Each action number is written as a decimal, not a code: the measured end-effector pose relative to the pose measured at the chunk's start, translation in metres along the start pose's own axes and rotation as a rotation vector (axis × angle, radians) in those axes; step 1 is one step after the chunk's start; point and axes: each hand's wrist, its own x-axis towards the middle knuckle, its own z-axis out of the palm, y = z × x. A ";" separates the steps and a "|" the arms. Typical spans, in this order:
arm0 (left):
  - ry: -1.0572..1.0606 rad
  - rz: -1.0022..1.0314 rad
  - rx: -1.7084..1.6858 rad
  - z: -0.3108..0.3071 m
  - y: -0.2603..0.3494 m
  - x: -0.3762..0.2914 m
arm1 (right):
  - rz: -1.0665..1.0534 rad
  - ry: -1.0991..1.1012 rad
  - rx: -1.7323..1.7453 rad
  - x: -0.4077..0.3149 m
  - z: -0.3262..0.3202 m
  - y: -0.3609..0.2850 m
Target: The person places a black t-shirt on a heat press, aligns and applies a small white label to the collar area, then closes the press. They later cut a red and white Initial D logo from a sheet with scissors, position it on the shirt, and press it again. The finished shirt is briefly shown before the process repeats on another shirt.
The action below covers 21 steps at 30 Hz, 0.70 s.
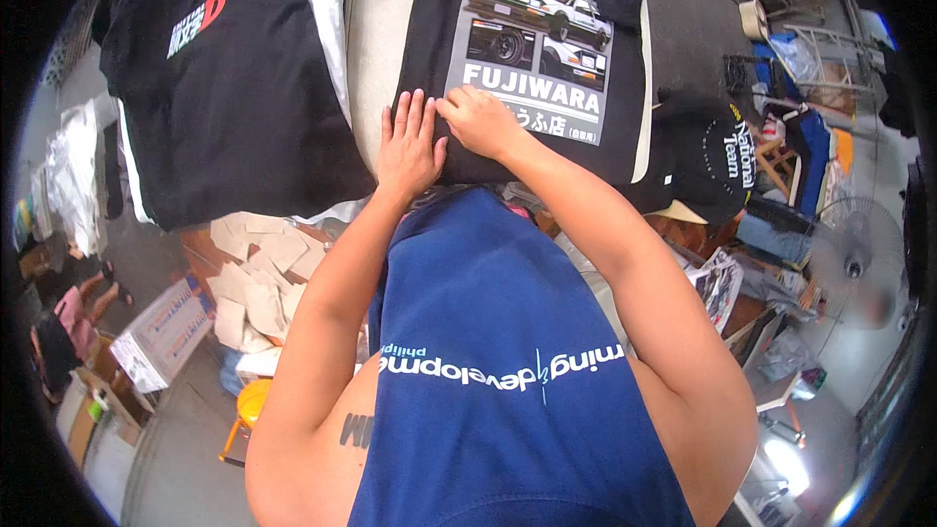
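A black T-shirt [428, 161] with a large grey-and-white car print [538, 29] lies spread over a pale board [381, 22], whose rounded edges show at both sides. Flat on the shirt's left edge, near its lower end, rests my left hand [412, 143], fingers extended and thumb apart. Beside it my right hand [479, 119] is curled, thumb and fingers together at the lower left of the print. Whether cloth is pinched between those fingertips cannot be seen. Another black T-shirt [241, 110] with a small red-and-white chest print lies to the left.
Silvery sheeting [326, 7] lies between the shirts. A black garment [692, 139] with lettering hangs at right, near a standing fan [855, 263]. Below left are piled beige pieces [260, 285], a printed carton [162, 334] and a yellow object [252, 401]. A person [77, 318] is at far left.
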 end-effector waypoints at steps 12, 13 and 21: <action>-0.016 -0.042 0.019 -0.005 0.006 0.003 | 1.176 -0.026 1.127 -0.004 -0.015 0.037; -0.011 -0.040 0.016 -0.004 0.006 0.003 | 1.202 -0.010 1.141 -0.006 -0.018 0.047; 0.004 -0.050 -0.032 -0.006 0.007 0.000 | 1.284 0.299 0.986 -0.026 -0.070 0.188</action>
